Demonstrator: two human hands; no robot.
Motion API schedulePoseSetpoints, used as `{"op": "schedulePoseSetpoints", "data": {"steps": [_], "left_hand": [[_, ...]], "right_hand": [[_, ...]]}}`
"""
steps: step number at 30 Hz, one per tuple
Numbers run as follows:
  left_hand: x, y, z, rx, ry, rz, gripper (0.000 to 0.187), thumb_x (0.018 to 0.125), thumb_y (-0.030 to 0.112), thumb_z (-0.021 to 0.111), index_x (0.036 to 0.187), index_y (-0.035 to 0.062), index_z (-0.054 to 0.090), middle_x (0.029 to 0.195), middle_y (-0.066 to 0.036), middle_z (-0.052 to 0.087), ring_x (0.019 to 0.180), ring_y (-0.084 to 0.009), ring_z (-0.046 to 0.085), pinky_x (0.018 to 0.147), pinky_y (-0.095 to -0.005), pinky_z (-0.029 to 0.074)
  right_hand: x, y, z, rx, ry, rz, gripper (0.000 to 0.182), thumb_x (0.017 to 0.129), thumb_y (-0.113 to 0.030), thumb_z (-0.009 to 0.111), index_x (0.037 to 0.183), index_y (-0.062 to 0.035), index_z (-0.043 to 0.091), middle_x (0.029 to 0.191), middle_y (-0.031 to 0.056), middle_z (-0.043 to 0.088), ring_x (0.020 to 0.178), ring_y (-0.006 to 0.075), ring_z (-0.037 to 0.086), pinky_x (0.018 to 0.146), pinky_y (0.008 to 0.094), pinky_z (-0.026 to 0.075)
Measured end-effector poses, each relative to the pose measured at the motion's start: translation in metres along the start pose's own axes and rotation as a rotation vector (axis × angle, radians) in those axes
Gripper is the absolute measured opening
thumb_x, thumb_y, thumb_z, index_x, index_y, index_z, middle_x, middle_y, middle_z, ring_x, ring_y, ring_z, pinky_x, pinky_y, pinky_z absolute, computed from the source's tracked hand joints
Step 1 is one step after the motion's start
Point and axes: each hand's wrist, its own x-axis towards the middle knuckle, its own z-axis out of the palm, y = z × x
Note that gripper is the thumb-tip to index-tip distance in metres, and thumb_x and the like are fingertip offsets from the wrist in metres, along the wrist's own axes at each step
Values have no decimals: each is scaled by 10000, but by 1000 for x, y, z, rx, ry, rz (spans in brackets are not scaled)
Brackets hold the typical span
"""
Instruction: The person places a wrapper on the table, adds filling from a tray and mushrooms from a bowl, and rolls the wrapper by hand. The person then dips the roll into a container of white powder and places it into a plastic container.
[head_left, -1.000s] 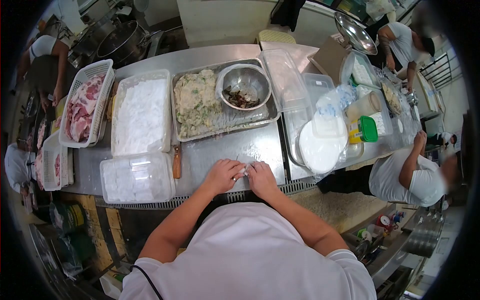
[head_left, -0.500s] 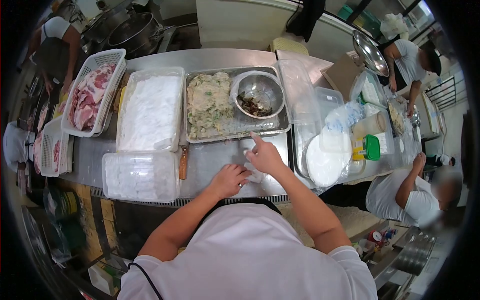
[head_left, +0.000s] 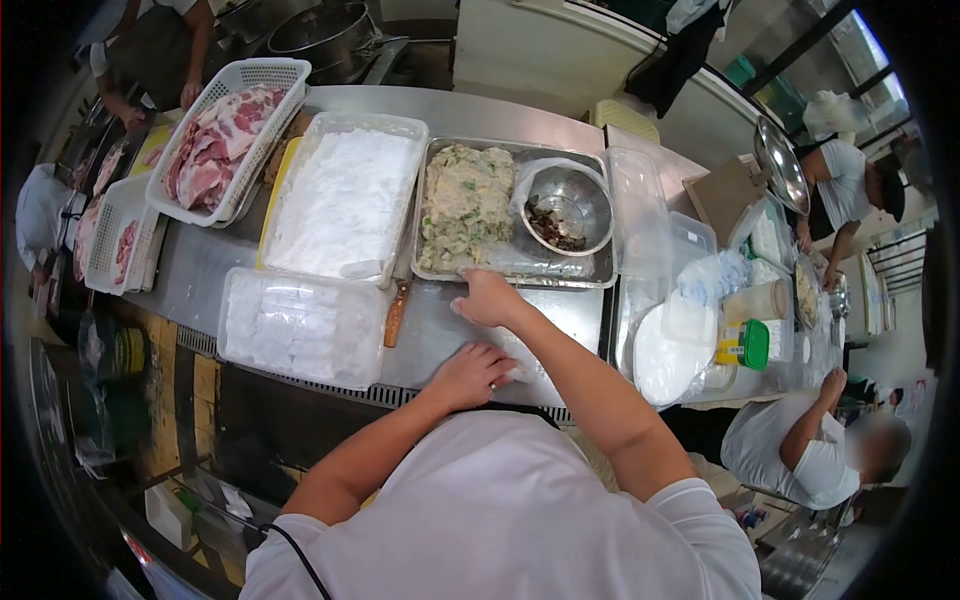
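Observation:
A metal tray (head_left: 545, 280) on the steel table holds a greenish-beige chopped mixture (head_left: 466, 200) on its left side and a metal bowl (head_left: 590, 205) with dark bits on its right. My right hand (head_left: 489, 298) is at the tray's near edge, its fingers pressed together; whatever they hold, if anything, is hidden. My left hand (head_left: 470, 374) lies low on the table near its front edge, fingers spread, beside a crumpled, translucent piece (head_left: 518, 358). A knife with a wooden handle (head_left: 396, 316) lies to the left of both hands.
Left are a white-filled container (head_left: 345, 200), a lidded box (head_left: 300, 325) and a basket of raw meat (head_left: 225, 150). Right are clear lids, a white round lid (head_left: 665, 350) and a green-lidded tub (head_left: 745, 344). Co-workers stand at both sides.
The view has shifted, so the table's things appear farther right. My right hand has moved left along the tray's near edge, to below the mixture. My left hand stays low on the table.

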Motion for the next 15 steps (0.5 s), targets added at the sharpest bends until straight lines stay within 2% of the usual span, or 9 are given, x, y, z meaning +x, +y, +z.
{"op": "schedulePoseSetpoints", "data": {"steps": [3, 6, 9, 12, 15], "left_hand": [[-1, -1, 0, -30, 0, 3, 386, 964, 234, 753, 1332, 123, 721, 1253, -85, 706, 1165, -309, 629, 1019, -466, 492], [-2, 0, -2, -27, 31, 28, 385, 967, 229, 747, 1336, 124, 714, 1254, -81, 699, 1170, -306, 625, 1019, -463, 491], [-1, 0, -3, -27, -10, 1, 371, 969, 234, 745, 1324, 129, 717, 1252, -70, 702, 1173, -303, 625, 1018, -455, 489], [1, 3, -7, -33, -10, -20, 359, 962, 250, 753, 1300, 132, 726, 1250, -53, 711, 1158, -298, 633, 1005, -448, 496], [2, 5, -7, -42, -12, -29, 348, 954, 262, 763, 1277, 132, 739, 1256, -41, 721, 1136, -294, 644, 1002, -449, 503]], "right_hand": [[-12, -39, -39, 742, -291, 345, 521, 973, -167, 676, 1462, 10, 650, 970, 187, 769, 847, 257, 763, 761, 416, 620], [-18, -17, -38, 1292, -381, 319, 594, 1014, -79, 620, 1605, -73, 561, 964, 115, 720, 768, 130, 687, 712, 329, 580], [-41, 0, -45, 1398, -392, 301, 630, 1010, -54, 623, 1630, -132, 545, 1068, 104, 721, 822, 158, 704, 724, 333, 584], [-75, 24, -42, 1012, -251, 187, 702, 968, -21, 650, 1648, -123, 514, 1226, 177, 719, 1091, 277, 720, 893, 402, 609], [-126, 48, -40, 34, 30, -155, 767, 923, -23, 677, 1654, -195, 520, 1419, 237, 637, 1320, 382, 611, 1062, 472, 553]]}}
